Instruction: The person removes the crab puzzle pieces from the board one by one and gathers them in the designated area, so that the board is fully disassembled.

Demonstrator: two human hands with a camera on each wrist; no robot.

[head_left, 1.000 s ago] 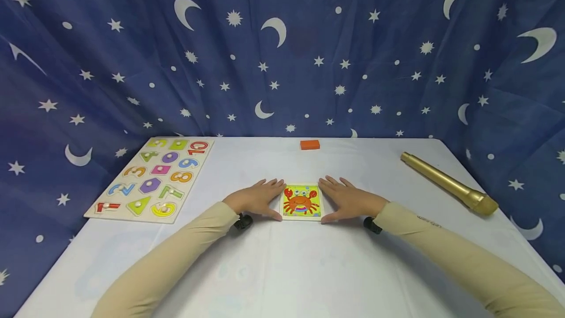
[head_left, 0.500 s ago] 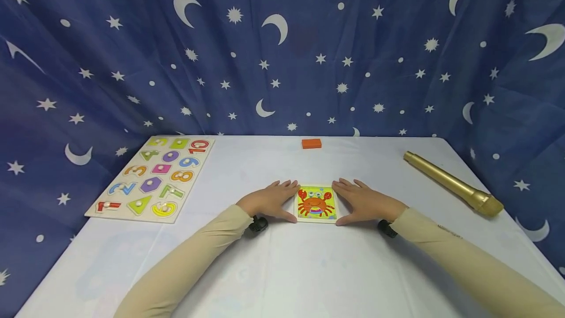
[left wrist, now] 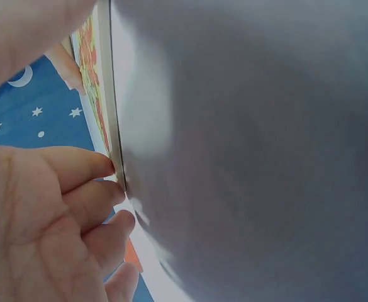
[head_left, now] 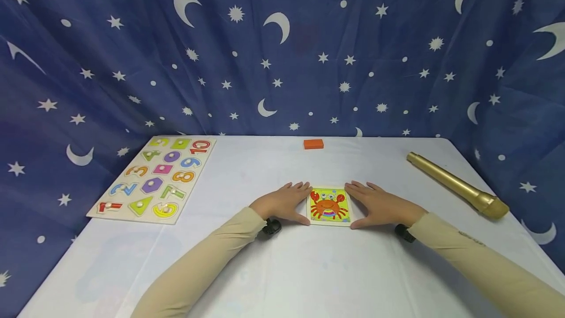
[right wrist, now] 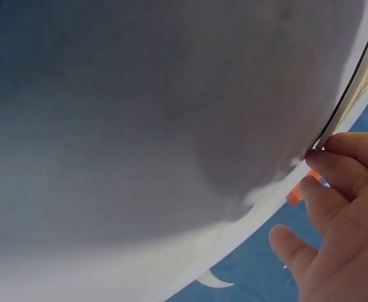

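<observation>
A small square crab puzzle point(head_left: 329, 206) in a pale frame lies flat on the white table, picture up. My left hand point(head_left: 284, 203) is at its left side, with the thumb by the near corner and the fingers reaching to the far corner. In the left wrist view the fingertips point(left wrist: 111, 167) meet the frame's edge. At the opposite side, my right hand point(head_left: 381, 207) mirrors this, its fingers stretched out and its thumb at the near right corner. The right wrist view has the fingertips point(right wrist: 322, 148) touching the end of the frame's edge.
A number and shape peg board point(head_left: 151, 180) lies at the left of the table. An orange block point(head_left: 313, 144) sits near the back edge, and a gold microphone point(head_left: 456, 184) lies slanted at the right. Behind hangs a blue star-and-moon curtain point(head_left: 238, 28).
Both hands and the crab puzzle between them have slid to the right across the table. The peg board, orange block and microphone stay where they were; the head view shifts slightly.
</observation>
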